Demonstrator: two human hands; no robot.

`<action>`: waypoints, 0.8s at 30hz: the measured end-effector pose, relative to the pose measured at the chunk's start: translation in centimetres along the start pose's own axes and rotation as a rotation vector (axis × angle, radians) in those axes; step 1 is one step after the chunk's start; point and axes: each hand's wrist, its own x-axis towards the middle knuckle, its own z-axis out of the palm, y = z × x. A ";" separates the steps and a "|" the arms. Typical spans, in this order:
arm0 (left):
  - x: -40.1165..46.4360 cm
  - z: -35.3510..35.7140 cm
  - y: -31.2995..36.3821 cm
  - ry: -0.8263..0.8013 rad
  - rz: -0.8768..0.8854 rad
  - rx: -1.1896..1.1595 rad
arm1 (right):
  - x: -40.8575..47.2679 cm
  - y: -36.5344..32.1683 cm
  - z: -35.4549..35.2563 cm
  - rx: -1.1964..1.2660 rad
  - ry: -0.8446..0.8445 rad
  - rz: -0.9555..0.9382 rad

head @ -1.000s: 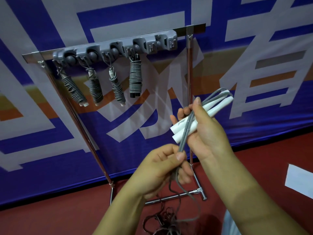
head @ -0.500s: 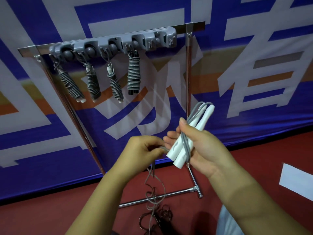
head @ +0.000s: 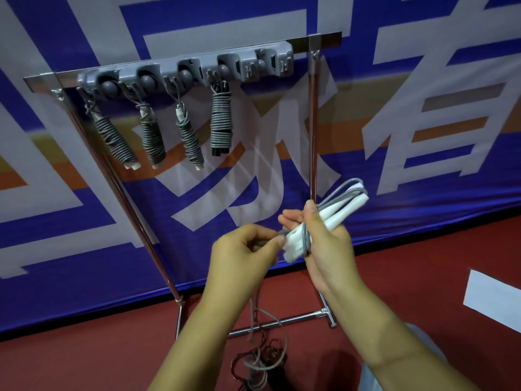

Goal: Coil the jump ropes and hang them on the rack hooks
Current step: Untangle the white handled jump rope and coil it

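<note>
While four wound ropes [head: 220, 121] hang on the rack hooks [head: 186, 74], right hand [head: 324, 244] clamps white handles [head: 324, 221] as a core, left hand [head: 242, 255] pinching grey cord [head: 306, 238] taut for wrapping

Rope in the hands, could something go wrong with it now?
Maybe two things. The right hand pinches the white handles and a few loops together; if that hold loosens, the loops could spring apart. The left hand feeds the rope, and its slack lies in a messy pile on the floor, so it might knot or snag while being pulled up.
</note>
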 end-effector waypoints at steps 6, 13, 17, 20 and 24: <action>-0.7 0.9 0.7 -0.308 -0.559 -0.841 | 0.1 -0.9 0.5 0.029 -0.006 -0.151; -0.5 1.1 -0.5 -0.700 -0.692 -1.373 | -0.3 -1.9 0.8 0.109 -0.111 -0.210; -0.3 1.5 0.3 -0.411 -0.557 -1.055 | -0.4 -1.9 0.5 0.048 -0.095 -0.197; -0.2 1.9 0.4 -0.399 -0.477 -0.875 | 0.0 -1.7 0.2 0.055 -0.051 -0.153; -0.4 2.1 0.5 -0.434 -0.497 -0.985 | 0.7 -1.7 0.2 0.150 -0.049 -0.168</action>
